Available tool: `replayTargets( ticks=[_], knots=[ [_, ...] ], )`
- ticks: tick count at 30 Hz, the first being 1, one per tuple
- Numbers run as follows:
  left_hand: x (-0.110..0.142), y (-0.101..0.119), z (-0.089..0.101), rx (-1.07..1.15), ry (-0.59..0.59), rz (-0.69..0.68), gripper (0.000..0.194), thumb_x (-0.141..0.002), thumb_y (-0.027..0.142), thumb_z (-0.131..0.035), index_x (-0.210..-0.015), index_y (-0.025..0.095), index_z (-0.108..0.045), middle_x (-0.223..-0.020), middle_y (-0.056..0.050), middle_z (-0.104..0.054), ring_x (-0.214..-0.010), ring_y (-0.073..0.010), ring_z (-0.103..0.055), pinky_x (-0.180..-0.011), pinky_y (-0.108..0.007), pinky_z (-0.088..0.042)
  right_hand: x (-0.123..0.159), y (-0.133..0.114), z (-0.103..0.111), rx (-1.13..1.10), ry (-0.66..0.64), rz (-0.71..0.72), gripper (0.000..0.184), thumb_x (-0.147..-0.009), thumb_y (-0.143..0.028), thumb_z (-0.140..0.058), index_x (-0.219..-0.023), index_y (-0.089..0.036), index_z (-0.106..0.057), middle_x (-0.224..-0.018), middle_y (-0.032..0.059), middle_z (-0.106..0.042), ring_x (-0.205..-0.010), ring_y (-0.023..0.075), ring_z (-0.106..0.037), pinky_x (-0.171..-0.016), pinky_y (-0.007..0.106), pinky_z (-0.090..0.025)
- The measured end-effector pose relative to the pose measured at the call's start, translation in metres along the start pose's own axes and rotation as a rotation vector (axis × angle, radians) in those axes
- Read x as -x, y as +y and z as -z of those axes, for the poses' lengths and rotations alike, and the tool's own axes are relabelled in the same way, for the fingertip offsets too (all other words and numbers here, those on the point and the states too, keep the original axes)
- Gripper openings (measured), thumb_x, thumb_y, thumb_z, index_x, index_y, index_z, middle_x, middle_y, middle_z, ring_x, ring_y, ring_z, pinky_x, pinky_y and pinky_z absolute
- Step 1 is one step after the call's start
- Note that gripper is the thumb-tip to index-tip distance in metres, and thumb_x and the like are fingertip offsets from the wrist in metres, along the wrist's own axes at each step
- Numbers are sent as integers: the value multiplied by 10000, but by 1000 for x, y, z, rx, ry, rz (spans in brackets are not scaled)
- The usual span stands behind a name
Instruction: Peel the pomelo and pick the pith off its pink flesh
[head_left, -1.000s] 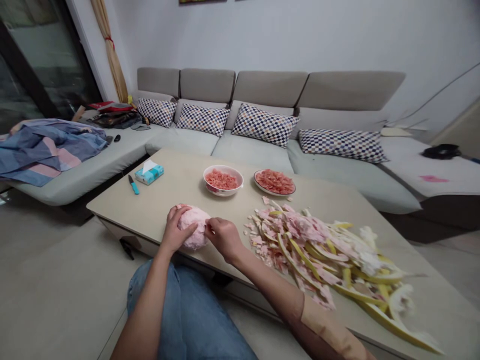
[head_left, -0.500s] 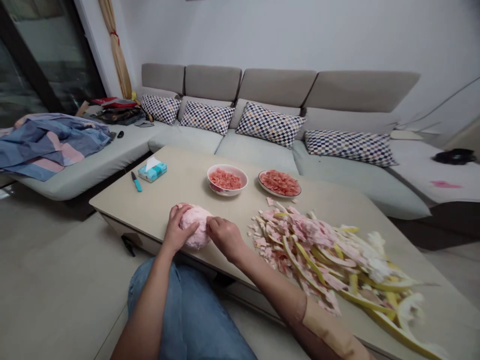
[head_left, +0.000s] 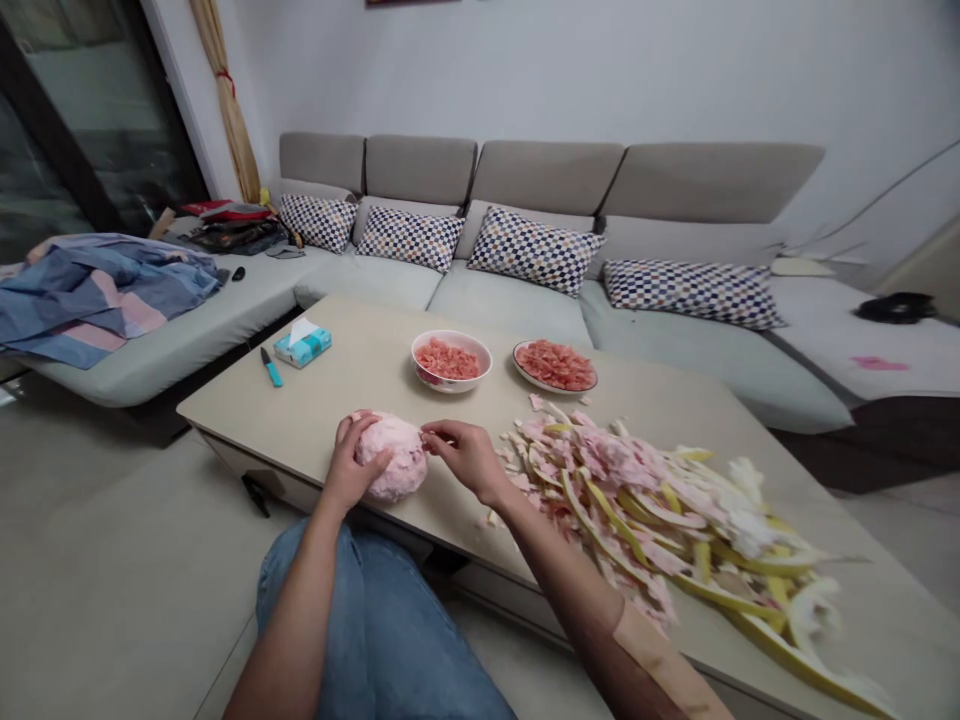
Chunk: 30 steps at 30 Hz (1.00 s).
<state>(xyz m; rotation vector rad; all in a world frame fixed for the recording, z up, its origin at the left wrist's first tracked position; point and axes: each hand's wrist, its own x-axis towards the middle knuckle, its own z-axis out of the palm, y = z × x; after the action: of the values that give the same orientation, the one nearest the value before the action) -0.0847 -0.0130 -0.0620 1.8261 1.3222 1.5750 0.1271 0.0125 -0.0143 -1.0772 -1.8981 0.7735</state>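
Observation:
A peeled pomelo [head_left: 394, 460], round and covered in pale pink pith, rests at the near edge of the table. My left hand [head_left: 351, 462] is wrapped round its left side, with thumb and fingers pressed on the pith. At the pomelo's right side, my right hand [head_left: 465, 455] has thumb and forefinger pinched together on the pith. A small darker spot shows in the pith near those fingertips. Behind the pomelo stand a white bowl [head_left: 450, 385] of pink pomelo flesh and a dark-rimmed plate [head_left: 534, 380] heaped with more flesh.
A spread pile of yellow rind strips and pink pith [head_left: 630, 480] covers the right part of the table [head_left: 360, 350]. Towards the left lie a blue-handled knife [head_left: 271, 368] and a tissue pack [head_left: 304, 345]. A grey sofa [head_left: 510, 305] with checked cushions borders the table's far side.
My right hand has drawn slightly right, its fingers turning from curled against the pomelo to a more extended pinch. My left hand keeps its grip. The view has shifted a little.

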Motion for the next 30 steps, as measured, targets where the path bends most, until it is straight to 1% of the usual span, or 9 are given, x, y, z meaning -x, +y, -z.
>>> replayTargets(
  ticks=[5, 9, 11, 14, 18, 22, 25, 27, 30],
  knots=[
    [0, -2, 0, 15, -20, 21, 428, -803, 316, -671, -1214, 251, -571, -1321, -87, -487, -1287, -234, -467, -1134, -455, -357, 14, -8, -4, 135, 20, 200, 232, -913, -301, -566, -1061, -182, -699, -1016, 99, -697, -802, 148, -680, -708, 262, -577],
    [-1, -2, 1, 16, -27, 56, 438, -811, 330, -664, -1229, 251, -562, -1339, -89, -480, -1304, -234, -458, -1148, -456, -339, 9, -11, -3, 342, -63, 415, 237, -938, -247, -533, -1122, -183, -669, -1130, 127, -677, -1004, 186, -651, -864, 322, -544],
    [-3, -3, 3, 11, -28, 71, 442, -809, 337, -665, -1230, 254, -562, -1344, -88, -482, -1311, -238, -458, -1148, -456, -341, 2, -14, -1, 470, -138, 473, 243, -941, -227, -530, -1142, -181, -660, -1165, 136, -677, -1034, 199, -643, -875, 324, -526],
    [-5, -4, 4, 13, -46, 68, 450, -803, 341, -673, -1232, 253, -565, -1348, -87, -492, -1321, -242, -455, -1143, -447, -350, -6, -25, 3, 664, -263, 457, 237, -938, -195, -535, -1138, -169, -659, -1165, 128, -685, -984, 203, -650, -826, 295, -503],
    [-10, -2, 5, 14, -86, 45, 446, -803, 326, -678, -1230, 255, -569, -1326, -82, -520, -1307, -237, -467, -1129, -432, -368, -14, -43, 6, 853, -418, 391, 204, -944, -143, -514, -1093, -149, -654, -1058, 113, -701, -872, 193, -643, -720, 266, -460],
    [-15, 3, 3, -20, -110, 18, 435, -805, 312, -673, -1223, 249, -571, -1301, -80, -536, -1289, -230, -482, -1124, -422, -375, -14, -46, 3, 993, -499, 332, 199, -941, -87, -471, -1045, -100, -639, -975, 151, -688, -793, 210, -626, -628, 276, -425],
    [-19, 7, -2, -34, -124, 2, 432, -795, 293, -683, -1211, 241, -579, -1272, -81, -547, -1264, -223, -501, -1120, -413, -383, -9, -31, -2, 1022, -436, 290, 169, -913, -76, -490, -978, -95, -646, -891, 146, -682, -757, 215, -619, -611, 282, -410],
    [-20, 11, -5, -42, -132, -8, 425, -787, 287, -690, -1197, 244, -588, -1251, -79, -556, -1251, -226, -509, -1115, -417, -389, -4, -17, -5, 967, -322, 292, 142, -904, -108, -512, -929, -105, -652, -843, 130, -677, -723, 204, -610, -615, 281, -407],
    [-21, 15, -8, -68, -137, -24, 412, -778, 294, -697, -1177, 249, -602, -1226, -76, -568, -1243, -237, -512, -1110, -428, -393, 2, 1, -7, 800, -119, 291, 130, -875, -153, -540, -827, -131, -659, -771, 96, -667, -665, 171, -589, -618, 264, -407]
  ],
)
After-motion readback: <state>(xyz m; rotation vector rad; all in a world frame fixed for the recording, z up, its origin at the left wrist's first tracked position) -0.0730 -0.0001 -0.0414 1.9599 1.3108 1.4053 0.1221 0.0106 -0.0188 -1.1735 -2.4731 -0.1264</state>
